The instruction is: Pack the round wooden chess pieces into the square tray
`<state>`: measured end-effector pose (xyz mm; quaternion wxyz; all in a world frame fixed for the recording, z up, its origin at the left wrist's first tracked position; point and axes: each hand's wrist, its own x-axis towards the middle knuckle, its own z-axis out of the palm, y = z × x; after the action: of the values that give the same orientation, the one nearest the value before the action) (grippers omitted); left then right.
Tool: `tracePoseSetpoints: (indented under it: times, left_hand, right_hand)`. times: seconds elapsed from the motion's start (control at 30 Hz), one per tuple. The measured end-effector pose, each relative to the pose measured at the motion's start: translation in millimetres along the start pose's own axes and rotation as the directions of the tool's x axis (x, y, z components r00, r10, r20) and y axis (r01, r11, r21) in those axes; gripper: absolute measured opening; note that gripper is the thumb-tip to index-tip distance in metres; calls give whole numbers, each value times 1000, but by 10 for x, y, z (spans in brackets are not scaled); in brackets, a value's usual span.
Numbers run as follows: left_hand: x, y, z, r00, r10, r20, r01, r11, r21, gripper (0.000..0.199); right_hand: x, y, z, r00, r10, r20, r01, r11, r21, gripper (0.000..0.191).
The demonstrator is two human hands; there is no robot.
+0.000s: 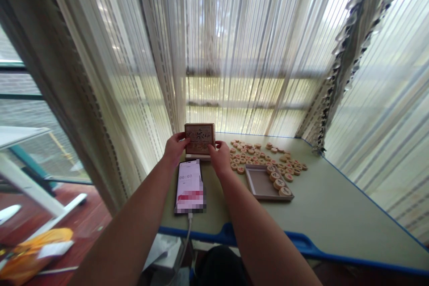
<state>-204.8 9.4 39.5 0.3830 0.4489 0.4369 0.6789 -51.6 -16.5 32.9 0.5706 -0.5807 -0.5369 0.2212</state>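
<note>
A brown box lid with dark lettering (200,139) stands upright near the far edge of the table. My left hand (175,147) grips its left side and my right hand (219,155) grips its lower right side. Under the lid, a pale box edge (197,157) shows; how the two meet is hidden. Many round wooden pieces with characters (252,152) lie spread to the right of my right hand. An open shallow box tray (258,184) sits nearer, with several pieces in a row along its right side.
A phone (190,186) showing a timer lies in front of the lid, with a white cable (189,225) running off the near edge. The table (321,201) has a blue rim. Curtains (234,44) hang behind it. An orange bag (36,254) is on the floor at left.
</note>
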Motion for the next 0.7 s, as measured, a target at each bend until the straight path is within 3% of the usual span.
tracePoseSetpoints:
  times: [0.27, 0.47, 0.7]
  left_hand:
    - [43, -19, -12, 995, -92, 37, 93, 995, -25, 43]
    - [33, -5, -24, 996, -90, -12, 90, 991, 99, 44]
    - [71, -26, -73, 995, -68, -71, 84, 966, 246, 40]
  right_hand:
    - [54, 109, 75, 984, 93, 154, -113, 985, 128, 42]
    - [41, 66, 34, 977, 159, 142, -177, 977, 121, 43]
    - [25, 28, 22, 911, 235, 339, -335, 901, 277, 39]
